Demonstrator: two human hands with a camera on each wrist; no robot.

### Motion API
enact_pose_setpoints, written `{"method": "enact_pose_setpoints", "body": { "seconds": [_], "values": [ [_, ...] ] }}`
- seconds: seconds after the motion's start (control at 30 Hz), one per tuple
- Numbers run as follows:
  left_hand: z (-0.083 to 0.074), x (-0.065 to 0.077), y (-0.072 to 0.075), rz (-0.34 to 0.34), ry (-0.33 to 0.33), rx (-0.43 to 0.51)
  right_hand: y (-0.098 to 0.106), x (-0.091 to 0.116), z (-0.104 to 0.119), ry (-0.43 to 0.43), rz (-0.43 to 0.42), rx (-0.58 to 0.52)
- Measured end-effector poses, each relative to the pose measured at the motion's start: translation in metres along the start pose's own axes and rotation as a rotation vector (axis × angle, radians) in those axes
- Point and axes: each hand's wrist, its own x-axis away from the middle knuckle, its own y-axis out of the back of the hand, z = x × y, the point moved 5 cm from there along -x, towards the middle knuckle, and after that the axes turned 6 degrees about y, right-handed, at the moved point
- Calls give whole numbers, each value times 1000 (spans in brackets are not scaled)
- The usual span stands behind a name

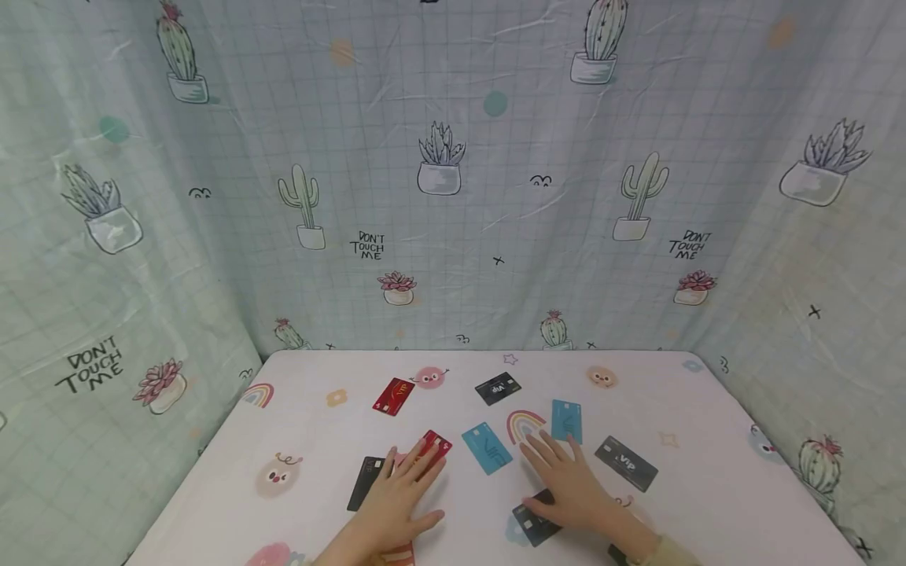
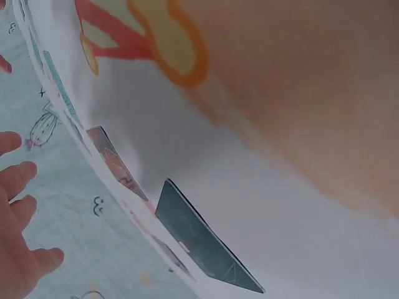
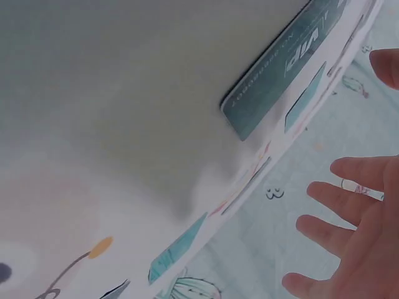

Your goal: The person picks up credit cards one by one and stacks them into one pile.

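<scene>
My left hand (image 1: 398,497), fingers spread, is over the lower end of a red card (image 1: 440,442); the frames do not show whether it touches. A black card (image 1: 362,489) lies at its left, and an orange-striped flat piece (image 1: 400,556) is partly hidden under the wrist. My right hand (image 1: 570,486), also with fingers spread, is partly over a black VIP card (image 1: 535,525). Just beyond its fingertips lies a blue card (image 1: 567,418). Another blue card (image 1: 487,448) lies between the hands. In the right wrist view a dark VIP card (image 3: 280,75) lies flat; neither hand grips anything.
Farther back on the white patterned table (image 1: 311,424) lie a red VIP card (image 1: 393,396) and a black VIP card (image 1: 498,388). Right of the right hand is a dark VIP card (image 1: 626,463). A cactus-print curtain (image 1: 453,283) hangs behind and at both sides.
</scene>
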Motion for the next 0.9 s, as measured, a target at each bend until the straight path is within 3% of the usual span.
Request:
{"method": "enact_pose_setpoints", "body": {
  "seconds": [0.27, 0.6, 0.9],
  "values": [
    [-4, -4, -1, -53, -69, -36, 3, -6, 3, -22, 63, -13],
    [-9, -13, 1, -61, -107, -45, 0, -13, 7, -21, 68, -11],
    [-13, -23, 2, -95, -179, -38, -4, -20, 8, -17, 79, 7]
  ]
}}
